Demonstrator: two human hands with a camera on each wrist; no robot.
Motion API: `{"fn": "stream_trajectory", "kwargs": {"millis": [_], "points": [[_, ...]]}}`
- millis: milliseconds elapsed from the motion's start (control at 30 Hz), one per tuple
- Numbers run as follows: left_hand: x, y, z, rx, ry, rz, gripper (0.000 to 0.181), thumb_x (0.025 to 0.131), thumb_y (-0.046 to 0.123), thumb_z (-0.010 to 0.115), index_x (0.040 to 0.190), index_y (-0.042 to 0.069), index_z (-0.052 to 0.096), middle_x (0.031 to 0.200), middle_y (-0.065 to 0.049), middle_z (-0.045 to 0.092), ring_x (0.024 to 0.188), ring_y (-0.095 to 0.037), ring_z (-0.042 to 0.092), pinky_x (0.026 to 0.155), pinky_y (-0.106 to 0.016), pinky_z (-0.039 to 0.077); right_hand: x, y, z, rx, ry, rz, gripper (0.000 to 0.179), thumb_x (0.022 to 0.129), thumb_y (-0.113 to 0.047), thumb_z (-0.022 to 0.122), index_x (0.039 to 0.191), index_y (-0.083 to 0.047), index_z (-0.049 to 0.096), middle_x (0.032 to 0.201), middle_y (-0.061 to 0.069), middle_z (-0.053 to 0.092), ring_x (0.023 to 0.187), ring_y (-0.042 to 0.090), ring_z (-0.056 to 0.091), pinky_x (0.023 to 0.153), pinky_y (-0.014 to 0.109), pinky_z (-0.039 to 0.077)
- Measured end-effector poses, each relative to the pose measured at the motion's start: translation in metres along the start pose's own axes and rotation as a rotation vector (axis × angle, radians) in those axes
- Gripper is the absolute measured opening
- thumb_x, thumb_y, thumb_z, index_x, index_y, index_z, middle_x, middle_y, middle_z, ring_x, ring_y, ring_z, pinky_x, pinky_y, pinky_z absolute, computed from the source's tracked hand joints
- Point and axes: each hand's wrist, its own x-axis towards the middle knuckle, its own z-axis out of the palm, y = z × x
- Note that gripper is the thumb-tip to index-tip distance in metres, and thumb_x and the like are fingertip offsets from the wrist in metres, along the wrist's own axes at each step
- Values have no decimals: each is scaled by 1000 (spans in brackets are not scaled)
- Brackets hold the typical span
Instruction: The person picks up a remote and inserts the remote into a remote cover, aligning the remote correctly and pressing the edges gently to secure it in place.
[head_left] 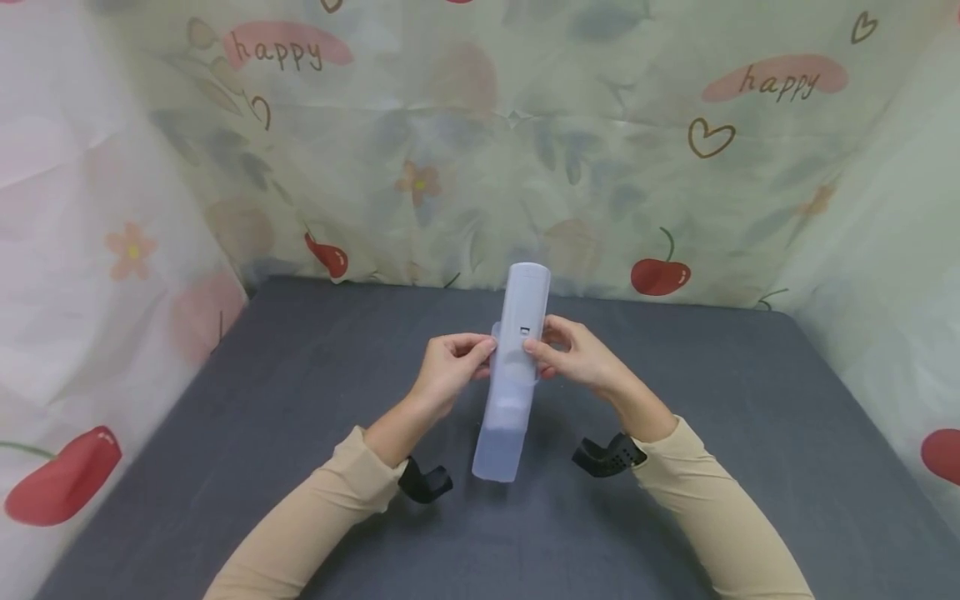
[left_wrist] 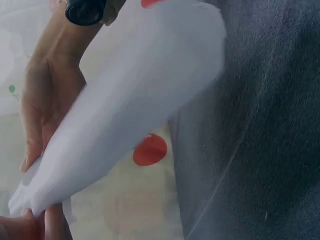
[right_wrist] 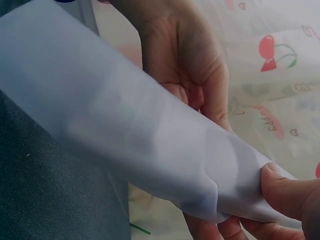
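A long pale tube (head_left: 508,400), partly see-through, stands tilted at the middle of the head view, its top leaning toward 1 o'clock and its lower end toward 7. It appears to be held up over the table rather than resting on it. A small dark-edged slot (head_left: 524,332) shows on its face, just above the right thumb.

At the tube's 9 o'clock, we see the left hand (head_left: 450,367), thumb and fingers closed in a pinch on the edge. At 2 o'clock, the right hand (head_left: 581,354) grips the other side, thumb flat on the face, fingers curled behind. The right wrist view shows a rounded edge (right_wrist: 216,195) on the tube near those fingers.

We judge that steadiness matters most here: level, gentle pressure from both sides, since the thin-looking wall could flex or slip. With both grips above the middle, we would guard against the lower end swinging toward 6 o'clock.

Around this spreads the dark table (head_left: 315,392); at 12 o'clock hangs a cloth (head_left: 480,192) printed with cherries and hearts.
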Motion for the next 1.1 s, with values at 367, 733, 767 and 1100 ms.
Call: {"fn": "stream_trajectory", "kwargs": {"millis": [367,733,767,1100], "points": [[0,2,-2,198,-87,2,37,81,24,73,110,2,65,107,-15,69,92,-19,67,76,-31,56,1,3,9,-6,119,-3,38,90,-24,63,116,1,55,111,22,60,80,15,62,71,32,55],[-1,2,1,252,-40,42,38,77,20,77,107,0,65,103,-16,70,89,-22,69,73,-31,55,-1,4,13,60,149,7,40,88,-26,66,118,-2,55,114,20,59,90,17,61,75,33,56],[-1,2,1,254,-40,48,38,77,20,77,108,0,65,102,-16,70,88,-21,68,73,-31,55,-1,5,13,69,150,4,40,88,-25,66,118,-2,55,115,19,59,90,16,61,75,33,56],[2,3,-2,194,-10,87,36,81,17,73,110,-3,63,101,-20,69,83,-19,68,71,-28,56,-7,16,7,143,112,20,41,91,-23,61,122,4,53,111,13,63,86,5,64,83,32,55]]}}
